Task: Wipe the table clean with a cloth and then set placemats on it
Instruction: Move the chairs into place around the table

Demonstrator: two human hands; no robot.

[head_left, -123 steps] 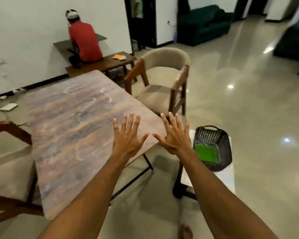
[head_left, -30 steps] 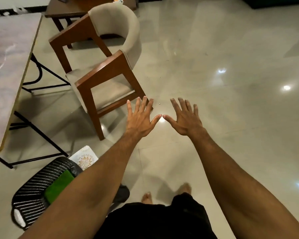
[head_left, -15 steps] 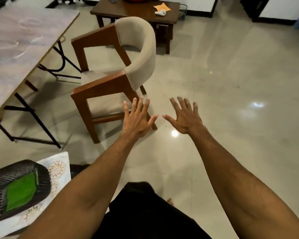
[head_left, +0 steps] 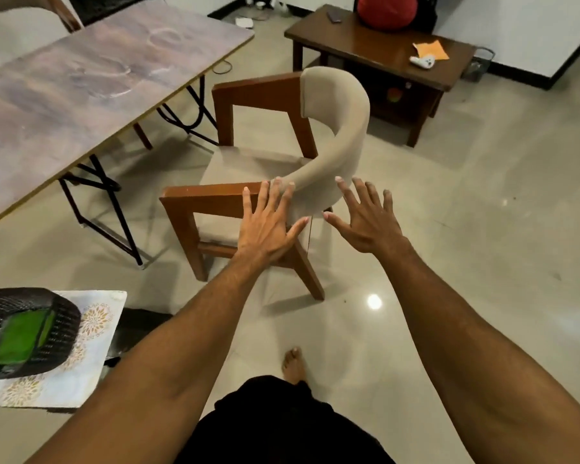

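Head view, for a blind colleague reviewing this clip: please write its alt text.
A person's left hand and right hand reach open, fingers spread, toward a beige-cushioned wooden armchair. To the left stands a smeared wood-grain table; a black woven basket holding a green cloth sits on a floral placemat.

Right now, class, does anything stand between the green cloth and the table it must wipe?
Nothing visible does. The cloth lies in the open basket, lower left; only floor separates it from the table. The chair stands aside, to the right.
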